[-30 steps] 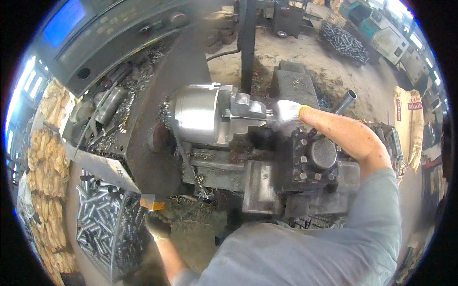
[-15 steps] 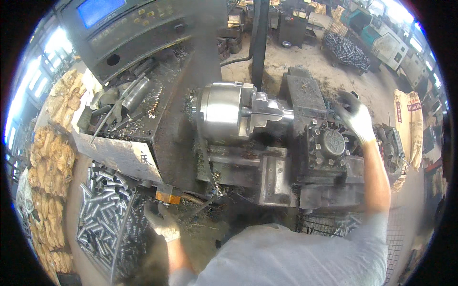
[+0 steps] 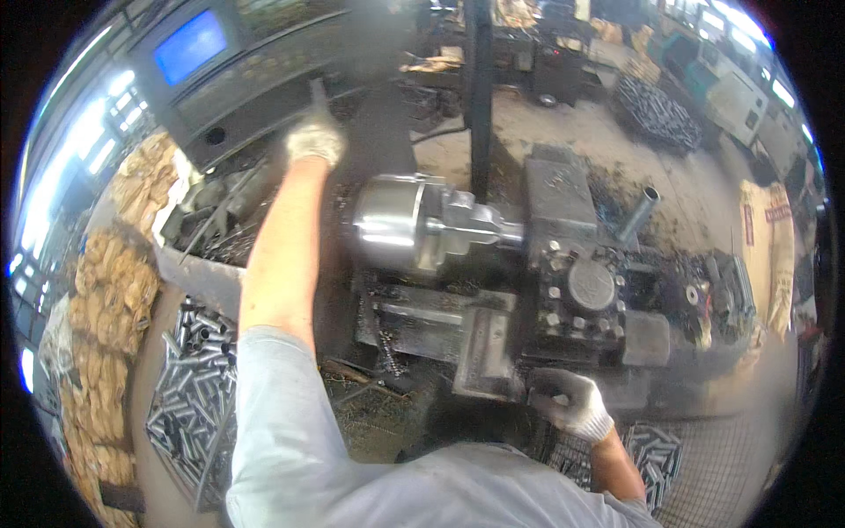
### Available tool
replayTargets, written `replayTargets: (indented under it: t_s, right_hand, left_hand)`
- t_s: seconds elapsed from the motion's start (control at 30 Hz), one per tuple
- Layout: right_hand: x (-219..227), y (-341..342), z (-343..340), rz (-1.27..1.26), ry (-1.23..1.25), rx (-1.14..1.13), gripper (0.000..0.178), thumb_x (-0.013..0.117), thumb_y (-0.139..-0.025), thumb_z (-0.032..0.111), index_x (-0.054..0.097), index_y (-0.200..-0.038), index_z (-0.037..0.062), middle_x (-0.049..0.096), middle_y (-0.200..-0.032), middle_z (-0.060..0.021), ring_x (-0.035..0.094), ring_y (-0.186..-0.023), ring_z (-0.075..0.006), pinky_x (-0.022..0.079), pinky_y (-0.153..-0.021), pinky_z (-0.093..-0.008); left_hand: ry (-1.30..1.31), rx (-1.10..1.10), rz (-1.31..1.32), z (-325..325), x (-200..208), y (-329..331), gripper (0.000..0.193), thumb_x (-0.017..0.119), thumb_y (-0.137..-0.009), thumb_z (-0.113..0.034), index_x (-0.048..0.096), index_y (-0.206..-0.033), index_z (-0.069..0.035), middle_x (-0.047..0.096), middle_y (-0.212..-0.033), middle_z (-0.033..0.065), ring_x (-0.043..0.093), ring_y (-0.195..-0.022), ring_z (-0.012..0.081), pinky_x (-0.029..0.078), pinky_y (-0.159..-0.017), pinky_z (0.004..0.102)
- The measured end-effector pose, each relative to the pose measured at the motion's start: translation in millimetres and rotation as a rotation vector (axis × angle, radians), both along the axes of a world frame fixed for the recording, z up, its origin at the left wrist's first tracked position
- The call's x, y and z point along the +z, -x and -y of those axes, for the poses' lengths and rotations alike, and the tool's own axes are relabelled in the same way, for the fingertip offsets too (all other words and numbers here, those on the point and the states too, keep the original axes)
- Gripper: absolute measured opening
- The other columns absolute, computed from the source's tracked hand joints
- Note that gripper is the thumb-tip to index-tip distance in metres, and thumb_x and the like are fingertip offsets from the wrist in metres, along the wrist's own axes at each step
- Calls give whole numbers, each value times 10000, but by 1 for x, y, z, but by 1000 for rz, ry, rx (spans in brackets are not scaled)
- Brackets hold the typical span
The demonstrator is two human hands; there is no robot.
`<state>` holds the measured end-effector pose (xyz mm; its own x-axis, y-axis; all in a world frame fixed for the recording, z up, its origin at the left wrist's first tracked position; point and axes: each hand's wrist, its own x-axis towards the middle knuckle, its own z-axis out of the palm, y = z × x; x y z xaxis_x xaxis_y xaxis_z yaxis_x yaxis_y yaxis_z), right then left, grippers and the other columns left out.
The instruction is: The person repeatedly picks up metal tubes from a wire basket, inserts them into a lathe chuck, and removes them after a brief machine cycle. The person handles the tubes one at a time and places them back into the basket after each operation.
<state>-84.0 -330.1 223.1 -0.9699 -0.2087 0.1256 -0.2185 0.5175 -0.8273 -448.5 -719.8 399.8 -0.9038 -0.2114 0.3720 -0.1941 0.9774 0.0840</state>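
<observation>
Gloved in white with a dark grey palm, my left hand reaches up to the lathe's control panel, one blurred finger stretched toward it; nothing shows in its grip. My right hand, in a similar glove, is closed low by the front of the carriage. Its curled fingers hide what they hold, if anything. Between my hands sits the shiny chuck, its jaws beside a short metal workpiece. A bolted tool post stands to the right, with a tilted metal tube behind it.
On the left, a bin of cut metal tubes stands beside stacked tan sacks. A wire basket of tubes is below my right arm. Tools and chips lie in the tray under the panel. A dark post rises behind the lathe.
My left hand has gone from beside the tube bin up to the control panel. My right hand has left the area behind the tool post and come down to the carriage front, uncovering the tilted tube.
</observation>
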Motion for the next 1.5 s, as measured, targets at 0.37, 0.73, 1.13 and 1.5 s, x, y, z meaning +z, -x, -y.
replayTargets:
  t_s: [0.37, 0.73, 1.13, 1.5]
  right_hand:
    - [-109, 0, 86, 308, 62, 537, 400, 819, -912, 186, 735, -1278, 46, 781, -1178, -122, 756, -1039, -218, 600, -950, -344]
    - [-224, -208, 369, 622, -362, 1160, 347, 731, -913, 69, 723, -1235, -58, 775, -984, -166, 729, -737, -175, 590, -674, -330]
    - [-226, -439, 573, 10, -855, 2006, 419, 745, -871, 337, 788, -1173, 50, 788, -1128, -204, 767, -1028, -321, 582, -918, -405]
    - [-266, -457, 651, -100, -920, 2089, 357, 734, -872, 250, 800, -1133, 17, 800, -1094, -206, 776, -1034, -302, 583, -930, -377]
  left_hand:
    - [-253, -500, 46, -6, -214, -338, 259, 750, -896, -182, 723, -1124, -62, 754, -935, 186, 748, -841, 370, 602, -714, 468]
    - [-672, 2062, -1438, -53, -453, -1251, 361, 566, -1052, -335, 758, -1043, -29, 782, -1085, 171, 736, -1051, 308, 543, -854, 427]
    - [411, 3195, -1417, -373, -414, -1360, 624, 440, -1131, -398, 449, -1555, 59, 595, -1455, 323, 620, -1302, 444, 495, -1102, 486]
    - [-1149, 2846, 1127, -231, -334, -1373, 611, 424, -1138, -372, 353, -1660, -63, 328, -1726, 139, 334, -1585, 273, 267, -1288, 464]
